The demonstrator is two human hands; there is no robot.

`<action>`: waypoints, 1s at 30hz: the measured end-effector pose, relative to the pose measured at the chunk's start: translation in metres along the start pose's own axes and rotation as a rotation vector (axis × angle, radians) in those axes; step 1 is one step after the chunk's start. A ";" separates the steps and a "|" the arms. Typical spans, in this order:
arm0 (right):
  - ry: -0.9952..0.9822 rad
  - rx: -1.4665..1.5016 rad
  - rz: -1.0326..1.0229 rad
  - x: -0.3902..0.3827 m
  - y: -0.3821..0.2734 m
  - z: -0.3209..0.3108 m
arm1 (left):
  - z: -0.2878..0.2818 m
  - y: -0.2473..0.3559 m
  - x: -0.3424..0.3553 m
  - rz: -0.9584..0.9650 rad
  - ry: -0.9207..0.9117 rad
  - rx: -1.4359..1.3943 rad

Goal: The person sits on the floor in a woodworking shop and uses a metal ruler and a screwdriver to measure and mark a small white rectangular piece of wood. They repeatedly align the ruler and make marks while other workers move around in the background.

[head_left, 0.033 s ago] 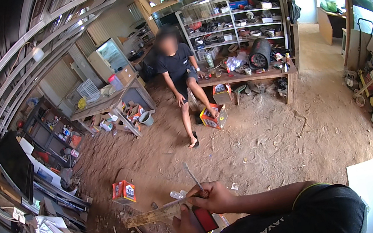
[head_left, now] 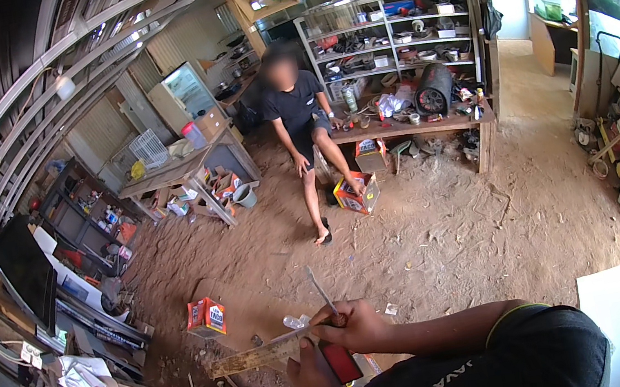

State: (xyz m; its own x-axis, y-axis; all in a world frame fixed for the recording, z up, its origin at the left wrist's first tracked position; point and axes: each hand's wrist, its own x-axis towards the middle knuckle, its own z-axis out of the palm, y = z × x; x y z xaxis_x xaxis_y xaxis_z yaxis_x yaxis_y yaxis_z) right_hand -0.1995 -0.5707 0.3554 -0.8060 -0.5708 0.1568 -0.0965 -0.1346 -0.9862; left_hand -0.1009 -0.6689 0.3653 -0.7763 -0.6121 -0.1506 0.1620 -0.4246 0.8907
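- The right hand (head_left: 345, 330) is closed in a fist-like grip around the handle of a slim tool (head_left: 317, 285), in front of the wearer's chest
- The tool's long axis runs up the view and leans a little left, its thin shaft pointing away from the wearer (the handle looks dark red where it shows between the fingers)
- The left hand (head_left: 314, 375) is partly curled with its thumb raised, lower and just to the left of the right hand; what it grips, I cannot tell
- A red-faced block (head_left: 342, 363) with dark edges sits beside the left hand, below the right one, its longer side slanting down to the right
- A wooden strip (head_left: 252, 358) lies crosswise, its left end a little lower and its right end reaching the hands
- Clear plastic (head_left: 295, 322) shows just beyond the strip
- Farther off, a person (head_left: 298, 104) sits at the counter (head_left: 398, 129), one foot near a red-and-yellow box (head_left: 357, 195) on the floor (head_left: 451, 239)
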 end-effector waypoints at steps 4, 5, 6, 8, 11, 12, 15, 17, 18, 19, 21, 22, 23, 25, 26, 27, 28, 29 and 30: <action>0.022 -0.053 0.026 0.000 -0.004 0.008 | -0.006 0.001 0.000 -0.030 0.009 0.003; 0.030 -0.038 0.008 0.000 -0.005 0.008 | -0.006 0.000 0.001 -0.037 0.022 0.013; 0.034 -0.022 -0.006 0.003 -0.007 0.007 | -0.004 0.001 0.004 -0.006 -0.015 0.026; 0.039 0.026 -0.032 0.010 -0.010 0.005 | 0.001 0.002 0.010 0.087 -0.106 0.026; 0.030 0.079 -0.056 0.017 -0.012 0.005 | 0.006 0.008 0.013 0.077 -0.107 0.034; 0.032 0.078 -0.114 0.019 -0.014 0.004 | 0.007 0.011 0.014 0.109 -0.114 0.063; 0.025 0.015 -0.130 0.024 -0.020 0.000 | 0.011 0.022 0.015 0.166 -0.132 0.128; 0.000 0.103 -0.208 0.024 -0.028 -0.004 | 0.013 0.029 0.015 0.173 -0.119 0.201; -0.018 0.123 -0.188 0.025 -0.033 -0.006 | 0.016 0.034 0.016 0.228 -0.146 0.188; -0.006 0.022 -0.288 0.022 -0.039 -0.010 | 0.019 0.038 0.016 0.272 -0.166 0.173; -0.030 0.119 -0.254 0.022 -0.052 -0.013 | 0.026 0.048 0.015 0.322 -0.194 0.190; -0.037 0.166 -0.265 0.023 -0.059 -0.014 | 0.029 0.054 0.014 0.332 -0.204 0.220; -0.048 0.200 -0.320 0.023 -0.066 -0.015 | 0.033 0.060 0.013 0.347 -0.214 0.242; -0.060 0.208 -0.343 0.022 -0.079 -0.017 | 0.041 0.070 0.009 0.345 -0.202 0.238; -0.061 0.197 -0.357 0.021 -0.084 -0.019 | 0.045 0.074 0.006 0.323 -0.197 0.226; -0.029 0.160 -0.374 0.020 -0.089 -0.019 | 0.047 0.078 0.003 0.314 -0.187 0.258; -0.019 0.130 -0.381 0.018 -0.093 -0.020 | 0.050 0.082 0.001 0.337 -0.205 0.243; 0.001 0.092 -0.386 0.016 -0.097 -0.022 | 0.051 0.084 -0.002 0.335 -0.218 0.226; 0.025 0.039 -0.393 0.012 -0.099 -0.023 | 0.053 0.085 -0.005 0.326 -0.222 0.210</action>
State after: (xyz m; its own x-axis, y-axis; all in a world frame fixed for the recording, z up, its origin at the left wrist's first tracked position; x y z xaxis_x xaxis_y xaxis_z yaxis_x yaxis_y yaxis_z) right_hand -0.2133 -0.5459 0.4539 -0.7258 -0.4499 0.5204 -0.3790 -0.3699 -0.8483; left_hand -0.1155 -0.6667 0.4640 -0.8211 -0.5235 0.2275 0.3104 -0.0749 0.9477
